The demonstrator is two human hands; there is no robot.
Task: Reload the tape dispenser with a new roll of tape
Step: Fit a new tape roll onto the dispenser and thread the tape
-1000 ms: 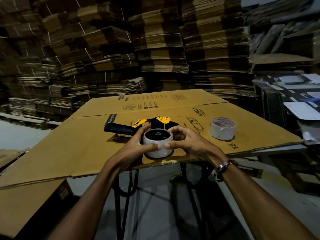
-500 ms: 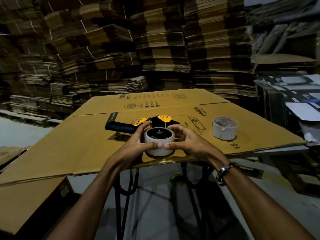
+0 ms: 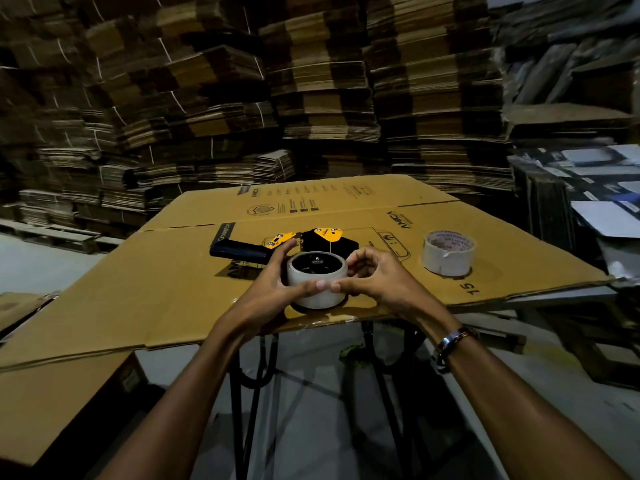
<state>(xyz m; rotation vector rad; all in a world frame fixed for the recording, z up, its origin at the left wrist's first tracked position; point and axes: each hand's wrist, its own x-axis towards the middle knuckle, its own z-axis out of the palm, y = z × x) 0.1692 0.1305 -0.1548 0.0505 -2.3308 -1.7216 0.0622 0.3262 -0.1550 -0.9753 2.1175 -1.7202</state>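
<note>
Cardboard sheet (image 3: pixel 145 292) fills the middle of the frame, laid flat over a stand, with stacks of flattened cartons (image 3: pixel 311 81) across the whole upper half; nothing on it has shifted over the last second, and the view has only crept slightly. Near the centre lies the tape dispenser (image 3: pixel 311 244), its black handle pointing toward the left edge and its yellow plates toward the top, and it sits where it sat a second ago. On its hub, just below centre, is the roll of tape (image 3: pixel 317 284), still seated and still framed by both hands. Over at centre right a second roll (image 3: pixel 447 252) stands alone, well apart and untouched. The left hand (image 3: pixel 273 289) curls round the left side of the mounted roll, thumb on the near wall; the right hand (image 3: pixel 377 284) has its thumb on the near wall beside the left thumb, its other fingers curled at the right side. The only change is small finger movement on the roll's face, which I read as hunting for the loose tape end, so threading has probably not begun
</note>
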